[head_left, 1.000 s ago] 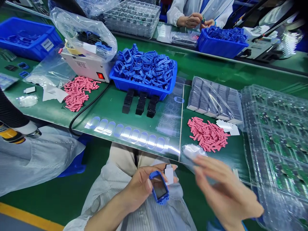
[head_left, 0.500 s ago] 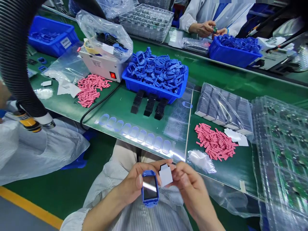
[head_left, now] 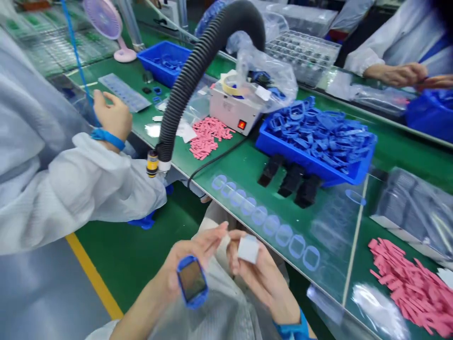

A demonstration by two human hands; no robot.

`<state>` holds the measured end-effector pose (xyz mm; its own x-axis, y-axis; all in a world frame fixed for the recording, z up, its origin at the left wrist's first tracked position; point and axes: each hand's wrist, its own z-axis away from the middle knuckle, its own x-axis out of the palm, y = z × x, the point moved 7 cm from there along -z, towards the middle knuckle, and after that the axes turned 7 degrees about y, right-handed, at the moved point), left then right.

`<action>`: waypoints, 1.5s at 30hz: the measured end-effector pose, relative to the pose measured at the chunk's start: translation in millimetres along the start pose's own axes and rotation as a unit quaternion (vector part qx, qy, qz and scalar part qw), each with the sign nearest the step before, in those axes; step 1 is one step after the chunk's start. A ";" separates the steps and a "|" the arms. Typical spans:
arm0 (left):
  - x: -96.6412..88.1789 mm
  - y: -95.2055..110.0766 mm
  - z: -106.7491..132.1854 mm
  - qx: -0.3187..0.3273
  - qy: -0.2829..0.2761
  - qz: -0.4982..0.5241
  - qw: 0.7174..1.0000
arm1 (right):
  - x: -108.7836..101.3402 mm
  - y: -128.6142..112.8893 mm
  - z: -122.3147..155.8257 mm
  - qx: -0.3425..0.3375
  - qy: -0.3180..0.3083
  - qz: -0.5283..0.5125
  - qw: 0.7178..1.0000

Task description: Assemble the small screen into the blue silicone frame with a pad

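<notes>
Low over my lap, my left hand (head_left: 184, 252) holds a small blue plastic frame (head_left: 193, 304) with a dark screen (head_left: 192, 279) set in it. The fingers reach out behind the frame, towards the other hand. A small white square piece (head_left: 248, 249) is held in the fingers of my right hand (head_left: 265, 281), whose wrist bears a blue band. The two hands are close together. Clear oval-cornered films (head_left: 260, 215) lie in a row along the bench edge nearest them.
A blue bin (head_left: 314, 172) heaped with blue frames stands behind black stacks (head_left: 292, 180). Pink strips (head_left: 410, 283) lie at right, more pink strips (head_left: 208, 134) beside a white box (head_left: 233, 106). A black hose (head_left: 177, 94) arches over the bench. Co-workers' arms (head_left: 109, 118) are at left and far right.
The view has swung left, bringing the neighbouring person's arm and a pink fan into sight. My hands have moved apart slightly; the white piece has moved away from the blue frame with my right hand.
</notes>
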<state>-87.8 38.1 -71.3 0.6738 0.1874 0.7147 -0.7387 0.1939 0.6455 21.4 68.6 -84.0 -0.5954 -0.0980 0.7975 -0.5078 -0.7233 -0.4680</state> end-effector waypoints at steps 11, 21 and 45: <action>-111.6 42.3 41.7 0.020 0.157 0.075 0.985 | 29.1 130.6 -192.2 0.103 -0.009 -0.005 0.995; -189.8 50.1 -31.4 0.013 0.290 0.104 0.951 | -12.0 164.4 -196.5 0.114 0.018 0.028 0.993; -151.3 25.2 -43.8 -0.028 0.285 0.044 0.957 | 6.9 80.6 -61.1 0.064 0.101 0.031 0.992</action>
<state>-207.6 56.8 -175.0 0.5213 0.6966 0.4929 -0.8014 0.2012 0.5632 -61.7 51.4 -139.5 -0.7423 -0.0142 0.6699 -0.3915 -0.8022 -0.4508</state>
